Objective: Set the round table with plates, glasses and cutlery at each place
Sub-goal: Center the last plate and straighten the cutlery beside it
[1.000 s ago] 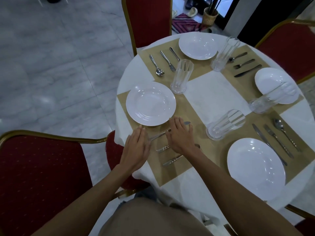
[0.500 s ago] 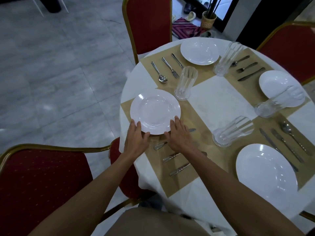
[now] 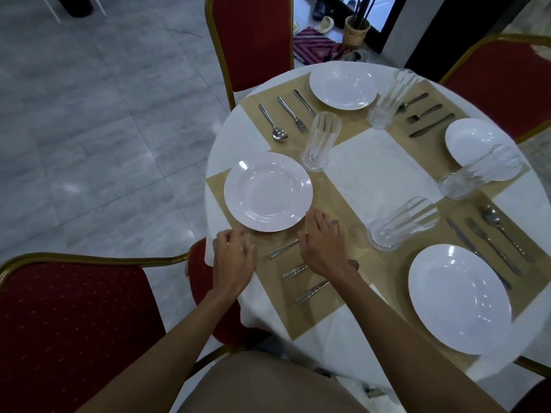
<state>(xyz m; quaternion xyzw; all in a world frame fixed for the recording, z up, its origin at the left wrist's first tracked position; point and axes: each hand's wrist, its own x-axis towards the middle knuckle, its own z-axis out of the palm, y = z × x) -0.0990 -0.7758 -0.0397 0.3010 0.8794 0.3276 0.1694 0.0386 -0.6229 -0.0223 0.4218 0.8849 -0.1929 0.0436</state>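
Note:
The round table (image 3: pixel 369 162) has a white cloth and tan placemats. On the near-left mat lies a white plate (image 3: pixel 268 192), with a tall glass (image 3: pixel 320 144) beyond it. Beside that plate, three pieces of cutlery (image 3: pixel 281 251) lie side by side, handles pointing toward me. My right hand (image 3: pixel 322 245) rests flat across their far ends, its fingertips close to the plate's rim. My left hand (image 3: pixel 232 254) hovers at the table edge just below the plate, blurred, with loosely curled fingers that hold nothing.
Three other places each hold a plate (image 3: pixel 459 296), a glass (image 3: pixel 399 225) and cutlery (image 3: pixel 489 242). Red chairs with gold frames stand around the table, one (image 3: pixel 74 323) at my near left and one (image 3: pixel 250 40) across. Grey tiled floor lies to the left.
Half a second ago both hands touched the near rim of the plate. My left hand has since drawn back from it and its fingers have curled. My right hand stays over the cutlery.

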